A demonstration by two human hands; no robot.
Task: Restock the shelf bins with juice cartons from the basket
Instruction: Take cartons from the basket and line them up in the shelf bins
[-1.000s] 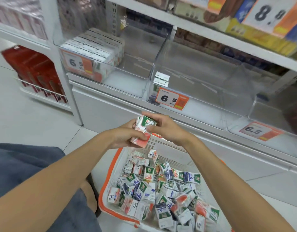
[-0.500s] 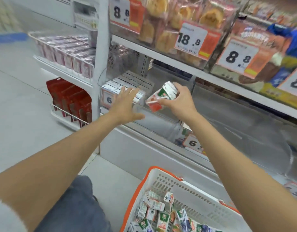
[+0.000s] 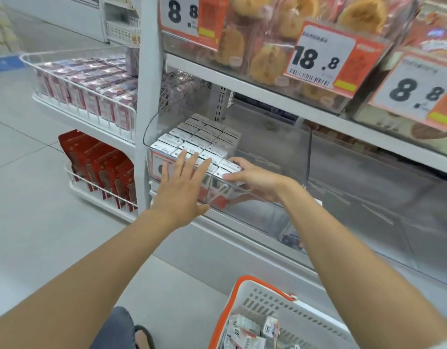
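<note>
A clear shelf bin (image 3: 275, 152) on the lower shelf holds rows of white-topped juice cartons (image 3: 204, 134) in its left half. My right hand (image 3: 257, 182) reaches over the bin's front wall and grips a juice carton (image 3: 231, 167) at the right end of the front row, its top level with its neighbours. With fingers straight and spread, my left hand (image 3: 182, 187) lies against the bin's front wall, fingertips over the front cartons. The white basket (image 3: 280, 306) with an orange rim stands on the floor at the bottom right, loose cartons (image 3: 245, 331) showing inside.
Another clear bin (image 3: 368, 185) adjoins on the right. The shelf above carries bagged pastries (image 3: 267, 54) and price tags. Left of the white upright (image 3: 147, 96), wire racks hold pink packs (image 3: 91, 91) and red packs (image 3: 99, 162). My knee (image 3: 116, 328) is at the bottom edge.
My right hand has carried the carton from the basket up and down into the bin's front row. My left hand let go of it and moved to the bin's front wall.
</note>
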